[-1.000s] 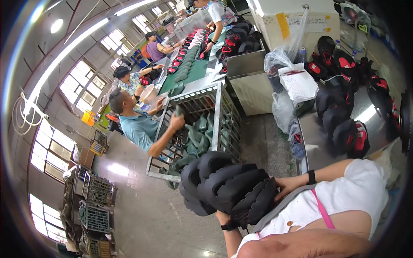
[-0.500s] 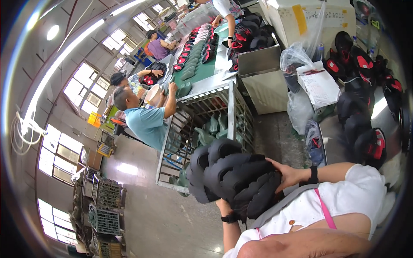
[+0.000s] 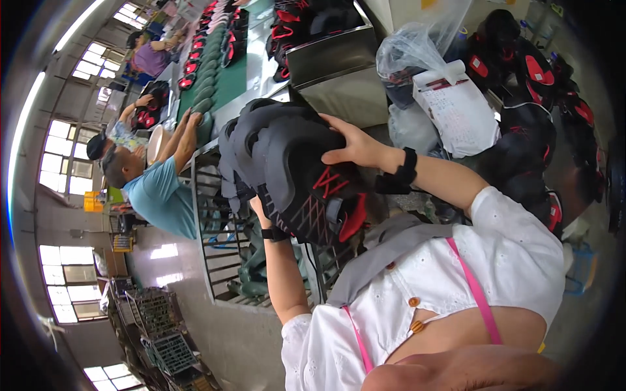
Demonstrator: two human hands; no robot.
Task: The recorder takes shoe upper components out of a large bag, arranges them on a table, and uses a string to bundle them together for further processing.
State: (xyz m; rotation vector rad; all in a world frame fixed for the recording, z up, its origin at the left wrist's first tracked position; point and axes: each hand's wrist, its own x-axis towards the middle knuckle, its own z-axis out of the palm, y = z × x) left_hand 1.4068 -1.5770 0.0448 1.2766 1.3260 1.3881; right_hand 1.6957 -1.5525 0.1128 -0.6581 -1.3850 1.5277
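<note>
Between my two hands is a bundle of black shoes with dark grey soles pressed together, held up in front of my chest. Red criss-cross lacing and a red patch show on the nearest shoe. My right hand grips the bundle's right side, thumb on the near shoe and fingers over the top. From below and the left, my left hand supports the bundle; most of its fingers are hidden behind it. Just under the bundle stands a metal-barred cage cart containing green shoe lasts.
A green-topped work table bears rows of shoes and lasts. At its side a person in a blue shirt handles a last. To my right are a metal-topped bin, a paper-covered plastic bag and piled black-and-red shoes.
My view has swung to the right. The bundle and both hands have risen towards the table, and it has turned so that a red-laced upper now shows.
</note>
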